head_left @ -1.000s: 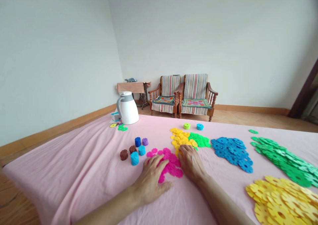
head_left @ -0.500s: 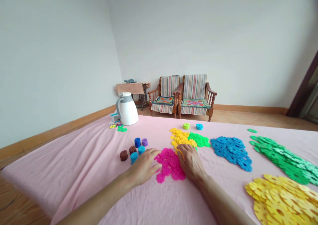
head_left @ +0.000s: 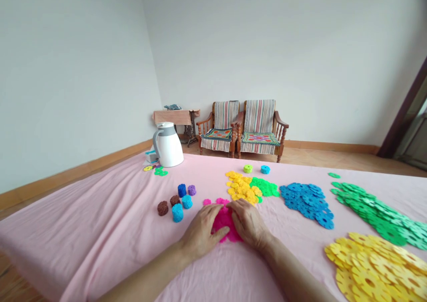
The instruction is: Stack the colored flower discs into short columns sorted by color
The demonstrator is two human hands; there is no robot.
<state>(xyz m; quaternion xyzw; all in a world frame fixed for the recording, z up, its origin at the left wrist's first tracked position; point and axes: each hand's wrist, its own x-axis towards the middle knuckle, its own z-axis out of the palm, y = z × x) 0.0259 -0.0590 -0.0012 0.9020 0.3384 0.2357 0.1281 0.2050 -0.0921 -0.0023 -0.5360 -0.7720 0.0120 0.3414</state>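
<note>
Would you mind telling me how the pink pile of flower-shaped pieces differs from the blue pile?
The pink pile lies cupped between the left hand and right hand, partly covered; the blue pile lies untouched, farther right. The pink pile looks smaller and bunched, while the blue pile spreads wider. Both are flat flower-shaped pieces on the pink cloth.

A pale pink cloth (head_left: 100, 231) covers the table. On it lie flat magenta plastic flower discs (head_left: 224, 219), bright blue flower discs (head_left: 308, 197), yellow flower discs (head_left: 373, 271) near its right edge, and a glossy white plastic jug (head_left: 167, 145).
</note>
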